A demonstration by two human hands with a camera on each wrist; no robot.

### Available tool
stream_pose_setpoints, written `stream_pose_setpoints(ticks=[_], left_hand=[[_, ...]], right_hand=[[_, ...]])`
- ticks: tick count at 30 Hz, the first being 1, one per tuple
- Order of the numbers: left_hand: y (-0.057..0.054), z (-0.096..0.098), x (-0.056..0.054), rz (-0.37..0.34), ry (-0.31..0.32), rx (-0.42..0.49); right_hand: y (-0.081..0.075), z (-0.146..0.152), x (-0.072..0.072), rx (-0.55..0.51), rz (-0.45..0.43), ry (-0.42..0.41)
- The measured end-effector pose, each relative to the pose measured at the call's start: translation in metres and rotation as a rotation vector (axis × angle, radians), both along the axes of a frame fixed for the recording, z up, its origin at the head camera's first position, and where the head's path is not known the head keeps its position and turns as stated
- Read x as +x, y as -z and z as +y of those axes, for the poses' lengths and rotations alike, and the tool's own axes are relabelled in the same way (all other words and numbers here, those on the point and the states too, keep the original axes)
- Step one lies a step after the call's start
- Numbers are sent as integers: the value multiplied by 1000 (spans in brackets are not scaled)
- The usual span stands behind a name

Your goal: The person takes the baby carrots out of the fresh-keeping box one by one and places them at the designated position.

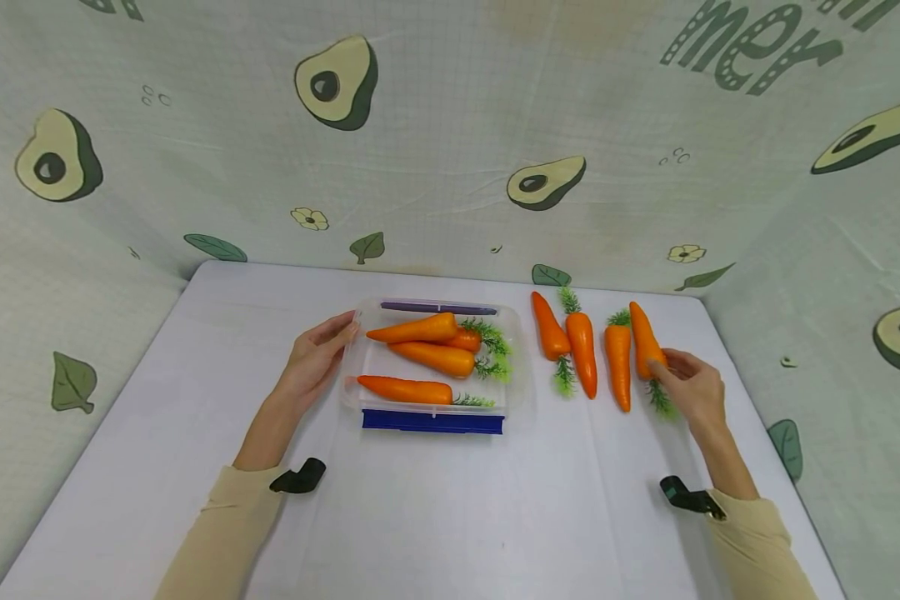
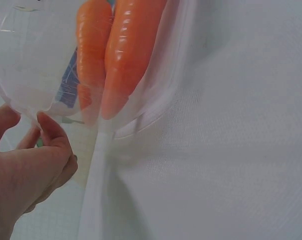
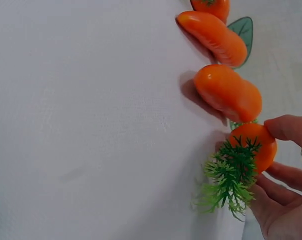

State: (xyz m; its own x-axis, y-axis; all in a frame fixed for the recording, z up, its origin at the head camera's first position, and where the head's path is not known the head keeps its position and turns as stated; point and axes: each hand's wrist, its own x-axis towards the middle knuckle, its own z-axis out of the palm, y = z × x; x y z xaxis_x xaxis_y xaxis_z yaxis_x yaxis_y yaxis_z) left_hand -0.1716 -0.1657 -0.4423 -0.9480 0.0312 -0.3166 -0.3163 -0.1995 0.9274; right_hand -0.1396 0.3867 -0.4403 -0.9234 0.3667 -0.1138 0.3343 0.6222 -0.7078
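Note:
A clear plastic food container [image 1: 351, 400] with blue side clips holds several toy carrots [image 1: 403, 390] with green tops. My left hand [image 1: 313, 360] pinches the container's left rim between thumb and fingers, as the left wrist view shows too. On the far right, my right hand [image 1: 692, 385] grips the thick end of another toy carrot [image 1: 645, 335]; its tip points away from me. The leafy green top [image 3: 230, 175] of that carrot hangs below the fingers in the right wrist view.
Three more carrots lie between container and right hand: one [image 1: 618, 362] beside the held carrot, one [image 1: 582, 350] left of it, one [image 1: 549, 327] nearest the container. An avocado-print cloth [image 1: 435, 167] hangs behind the white table [image 1: 435, 517] and along both sides.

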Motion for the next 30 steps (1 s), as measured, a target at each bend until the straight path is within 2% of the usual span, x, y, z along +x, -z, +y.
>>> stream_pose_setpoints(ticks=[9,12,21,30], left_hand=[[-1,1,1,5,-5,-4],[-1,2,1,7,-7,-6],[-1,1,1,16,-7,8],[0,2,1,14,-10,15]], right_hand=[[6,-5,-3,19,43,78],[5,-7,-2,30,36,79],[0,-10,-3,49,-25,-56],[0,-9,-2,77,-29,-123]])
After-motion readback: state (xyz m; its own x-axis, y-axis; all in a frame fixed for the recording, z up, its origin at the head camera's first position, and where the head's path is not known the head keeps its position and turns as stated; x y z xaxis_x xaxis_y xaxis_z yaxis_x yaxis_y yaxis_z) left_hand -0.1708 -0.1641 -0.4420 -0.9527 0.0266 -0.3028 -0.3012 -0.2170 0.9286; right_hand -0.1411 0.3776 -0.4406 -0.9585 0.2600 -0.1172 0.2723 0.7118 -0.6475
